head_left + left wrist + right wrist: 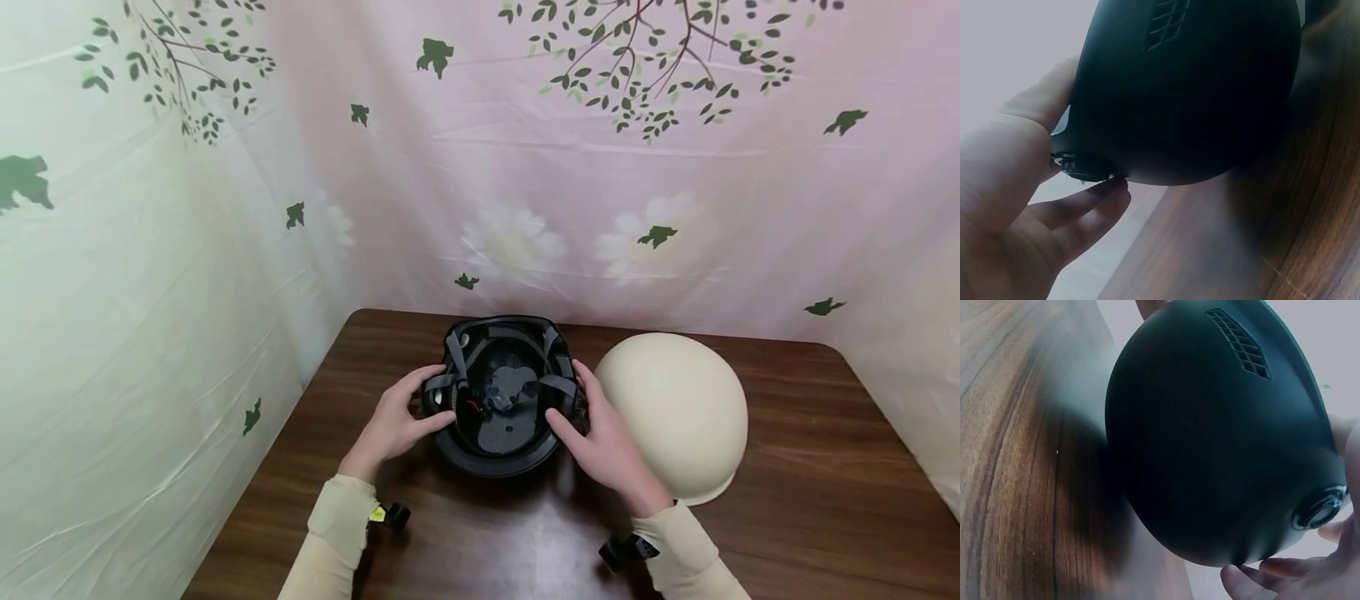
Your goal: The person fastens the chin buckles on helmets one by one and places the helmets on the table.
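A black helmet (501,463) is held upside down above the brown table, its padded inside and grey straps facing up. My left hand (397,423) grips its left side, thumb over the rim and fingers on the outer shell. On the opposite side my right hand (606,442) holds the rim in the same way. Seen from the left wrist, the smooth outer shell (1185,106) shows a grid vent and a round side fitting. The right wrist view shows a matching vent and a round knob (1319,509) close to the fingers.
A cream dome-shaped helmet (675,408) rests open side down on the table (817,467), just right of my right hand. Printed fabric (570,158) with leaves and flowers hangs behind the table's back edge and along both sides.
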### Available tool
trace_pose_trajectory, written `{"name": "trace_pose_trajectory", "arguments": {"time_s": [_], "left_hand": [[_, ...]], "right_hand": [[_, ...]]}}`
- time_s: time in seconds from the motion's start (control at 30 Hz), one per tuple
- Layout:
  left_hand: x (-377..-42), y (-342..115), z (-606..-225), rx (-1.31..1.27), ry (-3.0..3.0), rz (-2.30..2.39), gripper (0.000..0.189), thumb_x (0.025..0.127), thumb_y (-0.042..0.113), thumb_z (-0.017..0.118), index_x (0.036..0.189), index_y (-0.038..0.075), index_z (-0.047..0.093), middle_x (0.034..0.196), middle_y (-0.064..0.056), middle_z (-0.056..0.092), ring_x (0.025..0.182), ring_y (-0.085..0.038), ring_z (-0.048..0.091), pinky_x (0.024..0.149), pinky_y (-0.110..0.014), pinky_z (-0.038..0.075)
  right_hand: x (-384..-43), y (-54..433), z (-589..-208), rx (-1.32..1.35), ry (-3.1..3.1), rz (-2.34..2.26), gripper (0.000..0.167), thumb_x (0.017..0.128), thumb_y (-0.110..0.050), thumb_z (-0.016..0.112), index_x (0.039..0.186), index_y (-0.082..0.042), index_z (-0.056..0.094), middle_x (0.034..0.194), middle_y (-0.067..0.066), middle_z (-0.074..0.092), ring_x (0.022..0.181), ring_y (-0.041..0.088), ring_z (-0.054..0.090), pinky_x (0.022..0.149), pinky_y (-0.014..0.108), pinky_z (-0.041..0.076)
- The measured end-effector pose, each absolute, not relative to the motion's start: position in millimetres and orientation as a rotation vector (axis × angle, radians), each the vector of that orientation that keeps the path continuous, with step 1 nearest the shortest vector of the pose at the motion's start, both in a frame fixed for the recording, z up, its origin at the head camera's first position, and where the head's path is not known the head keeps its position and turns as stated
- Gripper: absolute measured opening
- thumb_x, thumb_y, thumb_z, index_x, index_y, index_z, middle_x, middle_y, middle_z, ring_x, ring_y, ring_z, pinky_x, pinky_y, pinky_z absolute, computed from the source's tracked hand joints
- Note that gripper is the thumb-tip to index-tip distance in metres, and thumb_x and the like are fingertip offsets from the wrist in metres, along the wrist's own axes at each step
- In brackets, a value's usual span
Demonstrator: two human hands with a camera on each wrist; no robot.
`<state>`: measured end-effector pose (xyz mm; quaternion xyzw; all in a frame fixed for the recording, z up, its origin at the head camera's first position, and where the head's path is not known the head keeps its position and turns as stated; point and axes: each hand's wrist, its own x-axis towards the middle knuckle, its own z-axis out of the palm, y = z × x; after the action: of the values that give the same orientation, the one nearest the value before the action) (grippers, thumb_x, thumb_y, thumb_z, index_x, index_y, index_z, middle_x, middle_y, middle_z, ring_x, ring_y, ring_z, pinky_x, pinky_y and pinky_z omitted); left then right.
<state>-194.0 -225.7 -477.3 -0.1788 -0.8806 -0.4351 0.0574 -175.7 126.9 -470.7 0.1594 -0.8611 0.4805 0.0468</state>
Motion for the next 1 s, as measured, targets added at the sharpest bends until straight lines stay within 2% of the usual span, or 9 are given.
{"name": "trace_pose_trajectory", "arguments": {"time_s": [0.2,0.37,0.53,0.73,0.8,0.9,1.0], "left_hand": [[-194.4,-227.8,-481.6,-0.501,-2.741,-1.332,0.075,0.090,0.038,0.085,0.155,0.027,0.050,0.149,0.000,0.057,0.115,-0.022,0.063,0.090,-0.037,0.059],[-195.6,-228.1,-486.7,-0.506,-2.782,-1.360,0.076,0.090,0.037,0.085,0.156,0.027,0.050,0.151,-0.001,0.056,0.120,-0.023,0.062,0.093,-0.040,0.058],[-194.9,-227.1,-494.7,-0.573,-2.826,-1.399,0.078,0.091,0.037,0.085,0.158,0.027,0.046,0.149,0.000,0.058,0.123,-0.021,0.062,0.095,-0.039,0.057],[-195.8,-224.7,-500.4,-0.635,-2.796,-1.452,0.078,0.092,0.037,0.083,0.159,0.025,0.046,0.149,-0.002,0.058,0.123,-0.023,0.063,0.094,-0.040,0.057],[-196.3,-224.2,-500.6,-0.640,-2.795,-1.457,0.077,0.092,0.036,0.083,0.159,0.024,0.046,0.148,-0.002,0.059,0.122,-0.023,0.064,0.094,-0.040,0.057],[-197.0,-223.5,-500.8,-0.650,-2.811,-1.442,0.076,0.093,0.035,0.082,0.159,0.024,0.045,0.145,-0.002,0.061,0.122,-0.021,0.064,0.094,-0.038,0.057],[-197.8,-222.7,-501.6,-0.673,-2.824,-1.441,0.076,0.094,0.034,0.081,0.160,0.023,0.044,0.142,-0.003,0.063,0.121,-0.020,0.063,0.094,-0.036,0.057]], "right_hand": [[-176.6,125.3,-475.2,0.550,-2.567,1.539,0.072,0.110,-0.035,0.056,0.169,-0.018,0.017,0.163,0.019,0.041,0.146,0.035,0.045,0.113,0.058,0.042],[-176.3,123.6,-475.5,0.567,-2.547,1.537,0.062,0.114,-0.029,0.046,0.168,-0.013,0.020,0.159,0.019,0.046,0.144,0.036,0.049,0.115,0.055,0.039],[-173.6,120.8,-476.9,0.564,-2.569,1.584,0.066,0.113,-0.032,0.047,0.169,-0.017,0.015,0.158,0.023,0.047,0.139,0.040,0.054,0.110,0.061,0.043],[-173.3,119.7,-479.5,0.514,-2.595,1.613,0.072,0.112,-0.036,0.050,0.170,-0.023,0.009,0.162,0.020,0.042,0.136,0.036,0.057,0.108,0.058,0.045],[-173.4,118.6,-479.8,0.511,-2.594,1.647,0.073,0.113,-0.036,0.049,0.170,-0.022,0.006,0.164,0.020,0.038,0.131,0.036,0.059,0.106,0.054,0.047],[-173.5,116.0,-480.9,0.513,-2.573,1.776,0.073,0.113,-0.034,0.047,0.170,-0.023,0.001,0.168,0.016,0.027,0.116,0.037,0.062,0.091,0.043,0.054],[-173.8,112.8,-482.6,0.511,-2.535,1.910,0.073,0.114,-0.032,0.044,0.169,-0.025,-0.004,0.172,0.013,0.012,0.124,0.036,0.050,0.083,0.032,0.051]]}}
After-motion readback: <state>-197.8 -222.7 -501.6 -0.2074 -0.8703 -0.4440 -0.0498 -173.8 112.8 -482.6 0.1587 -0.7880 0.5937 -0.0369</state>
